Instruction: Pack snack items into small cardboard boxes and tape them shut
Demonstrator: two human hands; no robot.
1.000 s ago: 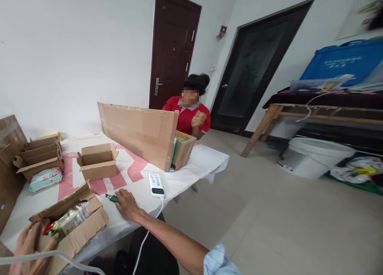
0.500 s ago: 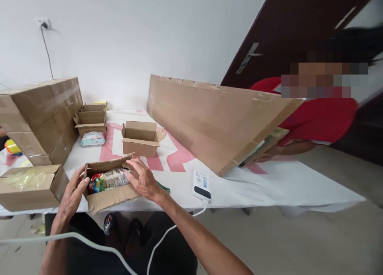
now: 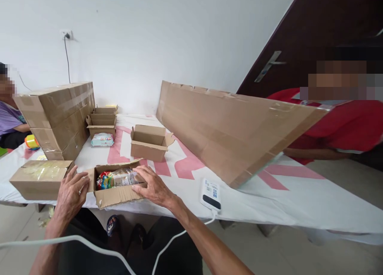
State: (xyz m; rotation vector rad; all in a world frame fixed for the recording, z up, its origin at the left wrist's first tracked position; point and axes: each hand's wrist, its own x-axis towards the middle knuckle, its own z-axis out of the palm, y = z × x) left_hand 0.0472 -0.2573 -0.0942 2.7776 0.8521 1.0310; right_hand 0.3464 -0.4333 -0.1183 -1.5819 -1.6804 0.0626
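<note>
In front of me at the table's near edge stands an open cardboard box (image 3: 115, 196) with its flaps folded out. Inside lies a clear plastic packet (image 3: 121, 178) with colourful printing at its left end. My left hand (image 3: 72, 190) is at the box's left end, its bent fingers on the left flap (image 3: 90, 181). My right hand (image 3: 154, 186) holds the right end, with fingers over the rim and thumb at the front wall; it hides that corner. A taped cardboard box (image 3: 42, 179) lies closed just left of my left hand.
Beyond stand an open carton (image 3: 149, 149), a wipes pack (image 3: 102, 139) and more open cartons (image 3: 101, 121). Stacked boxes (image 3: 60, 115) rise at the left, a large cardboard panel (image 3: 233, 131) at the right. A white cabled device (image 3: 211, 193) lies nearby. People sit on both sides.
My left hand has moved outward from the box's left rim, and the left flap now sticks out. My right hand stays at the right end. The view has turned slightly left.
</note>
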